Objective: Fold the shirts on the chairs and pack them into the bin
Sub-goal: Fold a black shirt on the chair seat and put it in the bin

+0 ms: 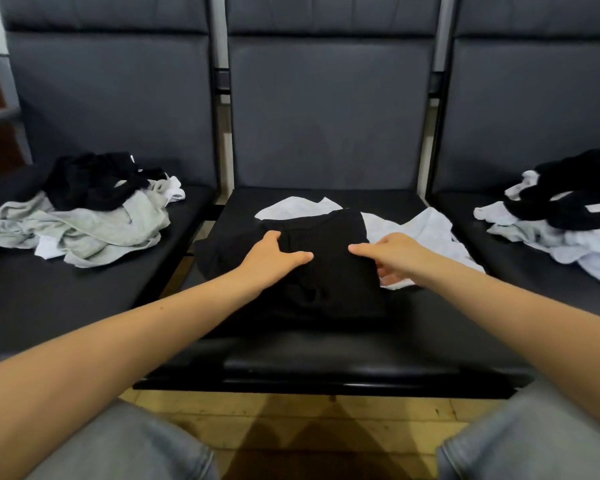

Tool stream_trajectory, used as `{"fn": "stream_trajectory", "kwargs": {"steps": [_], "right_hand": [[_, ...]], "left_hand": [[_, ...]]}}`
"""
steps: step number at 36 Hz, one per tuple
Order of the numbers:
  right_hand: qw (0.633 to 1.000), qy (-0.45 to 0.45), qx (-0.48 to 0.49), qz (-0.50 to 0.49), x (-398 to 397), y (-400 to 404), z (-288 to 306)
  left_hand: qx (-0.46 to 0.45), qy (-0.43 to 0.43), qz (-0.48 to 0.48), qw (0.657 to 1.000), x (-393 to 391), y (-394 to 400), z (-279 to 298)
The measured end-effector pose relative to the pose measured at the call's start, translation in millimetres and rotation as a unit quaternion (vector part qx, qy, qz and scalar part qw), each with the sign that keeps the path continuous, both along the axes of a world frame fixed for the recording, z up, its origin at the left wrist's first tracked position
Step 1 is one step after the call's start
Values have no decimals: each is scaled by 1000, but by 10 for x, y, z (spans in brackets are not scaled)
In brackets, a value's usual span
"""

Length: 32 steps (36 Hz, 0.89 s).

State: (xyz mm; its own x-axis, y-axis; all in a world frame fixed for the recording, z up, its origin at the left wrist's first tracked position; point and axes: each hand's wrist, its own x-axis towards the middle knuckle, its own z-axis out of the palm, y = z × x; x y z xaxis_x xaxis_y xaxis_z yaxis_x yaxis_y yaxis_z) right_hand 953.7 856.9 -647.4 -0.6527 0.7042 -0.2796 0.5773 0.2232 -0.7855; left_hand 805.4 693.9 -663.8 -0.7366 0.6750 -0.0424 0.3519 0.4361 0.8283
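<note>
A black shirt (329, 271), partly folded into a rough rectangle, lies on the middle chair seat (326, 355). It rests on top of a white shirt (426, 230) spread beneath it. My left hand (274, 254) lies on the black shirt's left part, thumb stretched to the right. My right hand (392, 254) is at the shirt's right edge, thumb on top of the black cloth and fingers curled down under that edge over the white shirt. No bin is in view.
A heap of grey, black and white shirts (84, 216) covers the left chair seat. Another heap of black, white and grey shirts (565, 216) lies on the right chair seat. Dark padded backrests stand behind. My knees in grey trousers and a wooden floor are below.
</note>
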Motion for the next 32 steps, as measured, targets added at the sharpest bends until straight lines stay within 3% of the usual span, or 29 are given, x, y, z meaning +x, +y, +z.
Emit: {"fn": "stream_trajectory", "kwargs": {"steps": [2, 4, 7, 11, 19, 21, 25, 32], "right_hand": [[998, -16, 57, 16, -12, -14, 6], [994, -23, 98, 31, -11, -6, -1], [989, -27, 137, 41, -15, 9, -44], [985, -23, 162, 46, -12, -10, -68], [973, -28, 222, 57, 12, -87, -138], [973, -24, 222, 55, 23, -96, -144], [974, -16, 220, 53, 55, -101, -145], [975, -13, 218, 51, 66, -105, -136]], "left_hand": [[16, 53, 20, 998, 37, -8, 13], [51, 168, 26, 984, 78, -58, 62], [41, 308, -42, 950, 105, -172, 92], [-96, 270, -128, 950, 219, -310, -15], [-209, 337, -43, 917, 459, -408, 32], [-198, 303, -41, 931, 514, -384, 40], [-124, 85, -42, 988, 537, -236, 31], [20, -42, -16, 999, 565, -126, 88]]}}
